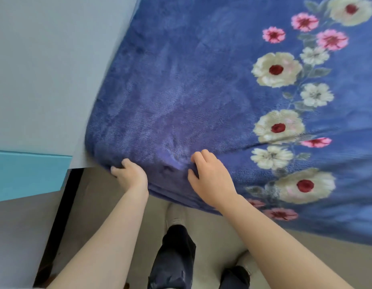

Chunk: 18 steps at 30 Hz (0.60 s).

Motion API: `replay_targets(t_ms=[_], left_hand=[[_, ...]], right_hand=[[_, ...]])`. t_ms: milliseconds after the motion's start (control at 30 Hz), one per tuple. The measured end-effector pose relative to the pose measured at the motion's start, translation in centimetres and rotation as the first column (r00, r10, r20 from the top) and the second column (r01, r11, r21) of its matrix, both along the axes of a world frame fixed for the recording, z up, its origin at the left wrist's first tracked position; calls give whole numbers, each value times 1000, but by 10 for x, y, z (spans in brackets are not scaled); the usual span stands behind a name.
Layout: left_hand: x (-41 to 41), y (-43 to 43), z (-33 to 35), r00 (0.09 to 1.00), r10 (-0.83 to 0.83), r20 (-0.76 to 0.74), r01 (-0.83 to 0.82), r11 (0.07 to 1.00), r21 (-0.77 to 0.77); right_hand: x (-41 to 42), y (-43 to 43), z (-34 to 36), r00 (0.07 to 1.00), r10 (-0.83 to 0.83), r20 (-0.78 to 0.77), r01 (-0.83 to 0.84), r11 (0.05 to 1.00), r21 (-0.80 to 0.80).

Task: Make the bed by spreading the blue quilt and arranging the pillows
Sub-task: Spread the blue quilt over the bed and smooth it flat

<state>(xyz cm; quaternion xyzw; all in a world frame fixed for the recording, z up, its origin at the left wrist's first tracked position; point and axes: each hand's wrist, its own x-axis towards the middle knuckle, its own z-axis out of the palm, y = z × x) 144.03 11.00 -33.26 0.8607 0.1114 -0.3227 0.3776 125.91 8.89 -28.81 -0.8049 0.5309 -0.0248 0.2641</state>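
Blue quilt (181, 90) with the flower print lies over the bed, pretty smooth across the top, and its near corner drops down right by the pale wall (45, 69). Both hands are on that corner. The left hand (129, 174) has its fingers curled over the edge just beside the wall, clamped on the fabric. The right hand (210, 180) sits a bit further along, fingers bent and dug into the plush, thumb out to the side, pinching up a small fold.

What could go wrong from here, imo: yank this corner too hard and the whole thing slides this way, so the far side comes up short and the flower band goes crooked. The gap by the wall looks tight, so the left hand could stuff fabric down there in a lump instead of flat. Plush bunches easily too, so the fold between the hands might end up as a wrinkle. The hem hangs near the floor (212, 232) by the shoe (176, 213), so stepping on it is a risk.

Containers: none I can make out. The teal block (24, 174) on the left might be furniture, but I can't tell if it holds anything. No pillows in view, so that part is probably not yet done.
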Motion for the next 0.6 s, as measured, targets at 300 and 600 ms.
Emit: replay_targets(t_ms=[300,600], left_hand=[[-199,13,57,615,-737,281,757,651,52],[-467,51,90,258,-873,414,952,304,47]], right_hand=[[-175,10,33,977,-89,-194,43,973,-228],[-460,76,56,931,-279,-237,209,936,-282]])
